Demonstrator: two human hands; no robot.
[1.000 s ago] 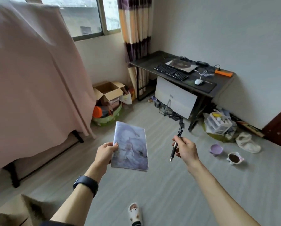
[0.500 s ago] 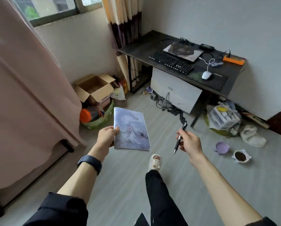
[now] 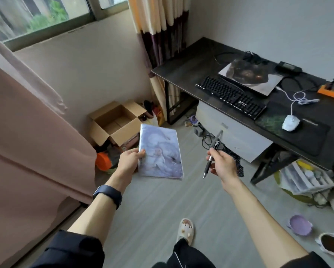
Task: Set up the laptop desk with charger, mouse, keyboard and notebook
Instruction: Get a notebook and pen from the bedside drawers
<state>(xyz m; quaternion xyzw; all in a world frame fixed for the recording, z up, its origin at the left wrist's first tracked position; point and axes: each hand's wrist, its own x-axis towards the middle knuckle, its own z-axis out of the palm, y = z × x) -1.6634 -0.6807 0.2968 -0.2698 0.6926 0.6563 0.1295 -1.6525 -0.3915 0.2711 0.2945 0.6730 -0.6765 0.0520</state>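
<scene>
My left hand (image 3: 129,161) grips a notebook (image 3: 160,153) with a pale purple illustrated cover by its left edge. My right hand (image 3: 223,164) holds a black pen (image 3: 212,152), tip pointing down. Both are out over the floor, short of the dark desk (image 3: 181,68) at the upper right. On the desk lie a closed laptop (image 3: 251,76), a black keyboard (image 3: 230,96), a white mouse (image 3: 290,122) on a black mouse pad (image 3: 307,136), and a black charger brick (image 3: 288,66) with its cables.
An orange power strip (image 3: 332,91) sits at the desk's far right. A white panel (image 3: 234,132) leans under the desk. An open cardboard box (image 3: 114,120) stands by the wall. A pink cloth (image 3: 26,132) hangs at left. Bowls (image 3: 299,225) and a plastic organiser (image 3: 303,176) clutter the floor.
I have walked closer to the desk, which now looks larger and nearer. My hands still carry the notebook and the pen. My right foot has stepped forward.
</scene>
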